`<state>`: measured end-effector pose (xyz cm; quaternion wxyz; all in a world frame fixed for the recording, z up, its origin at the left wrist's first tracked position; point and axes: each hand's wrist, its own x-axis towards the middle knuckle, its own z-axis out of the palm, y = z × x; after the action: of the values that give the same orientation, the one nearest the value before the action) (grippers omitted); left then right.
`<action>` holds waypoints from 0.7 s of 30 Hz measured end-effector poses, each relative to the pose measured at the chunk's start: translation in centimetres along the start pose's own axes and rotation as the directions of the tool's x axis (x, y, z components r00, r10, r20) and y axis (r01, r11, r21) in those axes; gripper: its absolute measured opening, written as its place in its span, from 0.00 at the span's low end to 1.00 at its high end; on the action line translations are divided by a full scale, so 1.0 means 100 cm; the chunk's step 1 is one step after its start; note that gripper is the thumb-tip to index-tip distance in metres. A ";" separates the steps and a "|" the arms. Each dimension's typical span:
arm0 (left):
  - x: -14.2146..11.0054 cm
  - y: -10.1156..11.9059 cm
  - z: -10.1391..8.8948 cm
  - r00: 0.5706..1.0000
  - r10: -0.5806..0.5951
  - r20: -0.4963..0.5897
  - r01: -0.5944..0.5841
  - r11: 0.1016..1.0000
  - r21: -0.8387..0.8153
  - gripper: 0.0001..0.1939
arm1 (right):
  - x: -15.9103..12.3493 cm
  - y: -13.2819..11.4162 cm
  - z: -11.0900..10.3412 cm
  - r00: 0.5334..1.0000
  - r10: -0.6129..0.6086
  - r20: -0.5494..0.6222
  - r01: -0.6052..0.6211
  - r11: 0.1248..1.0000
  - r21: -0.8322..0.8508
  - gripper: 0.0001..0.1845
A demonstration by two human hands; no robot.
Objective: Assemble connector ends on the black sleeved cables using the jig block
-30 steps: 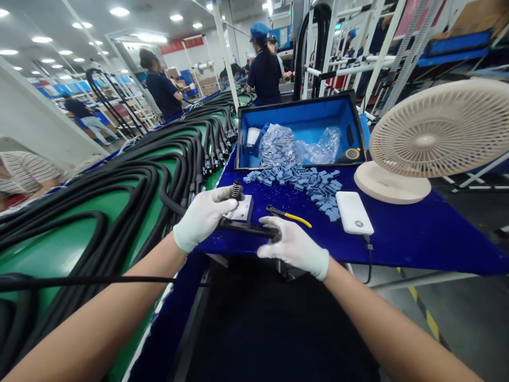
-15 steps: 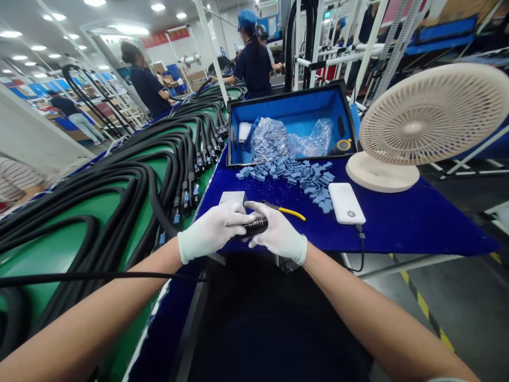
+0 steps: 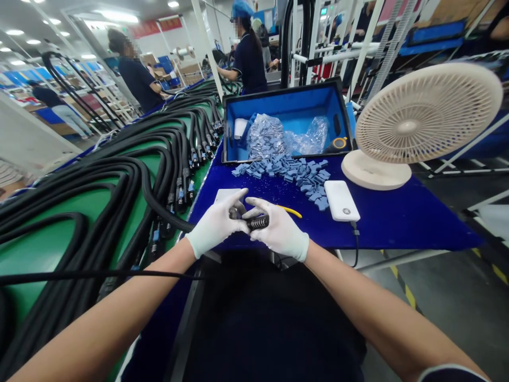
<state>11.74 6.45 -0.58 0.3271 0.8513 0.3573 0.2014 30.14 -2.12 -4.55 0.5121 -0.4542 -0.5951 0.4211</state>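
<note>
Both my hands wear white gloves and meet over the near edge of the blue table (image 3: 397,217). My right hand (image 3: 280,233) is wrapped round a black ribbed cable connector (image 3: 258,221). My left hand (image 3: 217,223) pinches the connector's left end with thumb and fingers. A small grey block (image 3: 223,195) lies just behind my left hand. Behind my right hand a yellow-handled cutter (image 3: 292,211) rests on the table, partly hidden.
A pile of small blue plastic parts (image 3: 296,172) lies before an open blue case (image 3: 284,119) holding bagged parts. A white power bank (image 3: 342,200) and a beige fan (image 3: 421,114) stand right. Black cables (image 3: 119,185) cover the green conveyor left. Other workers stand farther back.
My left hand came off the grey block and met my right hand. Both now hold the black connector near the table's front edge, and the view has shifted slightly.
</note>
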 end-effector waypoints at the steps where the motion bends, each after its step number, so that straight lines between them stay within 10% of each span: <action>1: -0.003 0.002 0.001 0.997 0.010 -0.073 -0.008 0.999 0.033 0.44 | 0.001 0.000 0.000 1.000 0.015 -0.017 -0.014 0.999 0.042 0.42; 4: -0.025 0.006 0.006 0.968 -0.018 -0.252 0.044 0.994 0.097 0.24 | -0.001 0.000 0.003 0.993 0.054 -0.109 -0.034 0.984 0.176 0.32; 7: -0.050 0.001 0.011 0.942 -0.267 -0.204 0.207 0.939 -0.273 0.14 | -0.005 0.000 0.007 0.981 0.032 -0.192 0.005 0.982 0.187 0.25; 10: -0.057 -0.012 0.005 0.860 -0.485 -0.158 0.138 0.519 -0.844 0.15 | 0.010 0.006 0.001 0.978 -0.033 0.206 0.019 0.997 0.068 0.24; 13: -0.043 -0.023 -0.015 0.797 -0.546 -0.257 -0.105 0.295 -0.950 0.11 | 0.059 0.021 -0.021 0.913 0.054 0.405 0.032 0.979 -0.203 0.21; 16: -0.018 -0.025 -0.037 0.816 -0.441 -0.375 -0.136 0.483 -0.865 0.11 | 0.123 0.040 -0.040 0.986 0.140 -0.091 -0.162 0.664 -0.730 0.21; 21: 0.032 -0.022 -0.057 0.814 -0.219 -0.538 -0.218 0.744 -0.632 0.11 | 0.179 0.067 -0.037 0.975 0.127 -0.183 -0.223 0.560 -0.798 0.12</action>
<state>9.49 12.31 2.28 0.4845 0.5727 0.3433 0.5651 33.40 16.96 -6.51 0.2323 -0.7164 -0.6458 0.1255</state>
